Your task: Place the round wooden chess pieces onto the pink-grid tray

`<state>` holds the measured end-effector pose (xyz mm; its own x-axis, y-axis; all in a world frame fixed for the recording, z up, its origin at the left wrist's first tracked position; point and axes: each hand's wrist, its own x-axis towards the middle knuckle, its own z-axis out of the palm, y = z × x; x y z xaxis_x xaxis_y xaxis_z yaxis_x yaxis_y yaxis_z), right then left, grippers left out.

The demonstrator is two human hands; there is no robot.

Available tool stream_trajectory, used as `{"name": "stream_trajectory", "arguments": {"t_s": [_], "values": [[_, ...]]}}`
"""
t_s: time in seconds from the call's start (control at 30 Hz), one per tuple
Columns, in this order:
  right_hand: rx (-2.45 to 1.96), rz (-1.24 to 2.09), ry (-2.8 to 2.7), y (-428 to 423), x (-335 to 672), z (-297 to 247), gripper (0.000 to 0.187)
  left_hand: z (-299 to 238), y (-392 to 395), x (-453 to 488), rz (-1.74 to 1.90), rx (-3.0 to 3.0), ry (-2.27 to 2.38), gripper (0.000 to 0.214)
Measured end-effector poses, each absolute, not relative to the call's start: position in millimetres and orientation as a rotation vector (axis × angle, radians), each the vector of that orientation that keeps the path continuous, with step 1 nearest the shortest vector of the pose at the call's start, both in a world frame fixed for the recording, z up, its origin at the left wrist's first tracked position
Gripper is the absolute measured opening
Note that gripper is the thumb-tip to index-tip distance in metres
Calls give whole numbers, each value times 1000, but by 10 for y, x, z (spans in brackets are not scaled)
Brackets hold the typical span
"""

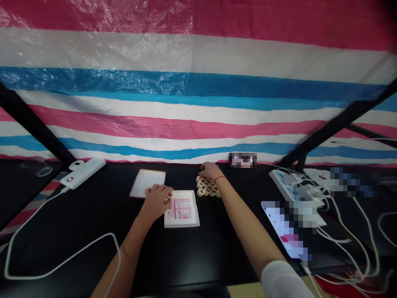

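My left hand [157, 200] is closed at the left edge of a white open box [181, 226], pinching a round Chinese chess piece [169, 194] with a red character. Red lines are drawn on the box's inner floor. Behind that hand lies a box lid [150, 182], its white inside facing up. My right hand [211, 170] reaches over the back of a block of Chinese chess pieces [206, 187] set in rows on the black table. Its fingers curl down at the block's far left corner; what lies between them is hidden.
A white power bank [85, 171] with a cable is at the left, near a clear cup [43, 167]. To the right are a lit phone [281, 227], a power strip [281, 184] and tangled white cables. Another device [242, 160] leans by the striped sheet [186, 124].
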<state>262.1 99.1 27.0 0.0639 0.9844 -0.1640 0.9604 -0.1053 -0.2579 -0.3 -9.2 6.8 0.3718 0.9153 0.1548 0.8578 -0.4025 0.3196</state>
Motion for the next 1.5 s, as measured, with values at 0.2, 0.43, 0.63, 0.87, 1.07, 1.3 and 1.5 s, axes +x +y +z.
{"name": "stream_trajectory", "arguments": {"t_s": [0.2, 0.43, 0.63, 0.87, 1.07, 1.3, 1.5], "values": [[-2124, 381, -1975, 906, 2562, 430, 23, 63, -121, -5, 454, 2470, 1614, 28], [-1423, 896, -1689, 184, 1977, 316, 29, -16, -72, 27, 832, 2496, 1403, 52], [-1182, 1208, -1423, -81, 1721, 119, 33, 17, -77, 61, 888, 2303, 1208, 27], [-1159, 1169, -1121, 3, 1884, 50, 35, 79, -76, 42, 837, 2243, 1238, 5], [-1153, 1165, -1084, -8, 1898, 14, 34, 84, -134, 112, 589, 2505, 1302, 2], [-1172, 951, -1518, -154, 1906, 75, 18, 47, -172, 127, 501, 2607, 1530, 33], [-1148, 686, -1913, -259, 1869, 79, 30, 21, -141, 105, 403, 2550, 1530, 24]]}}
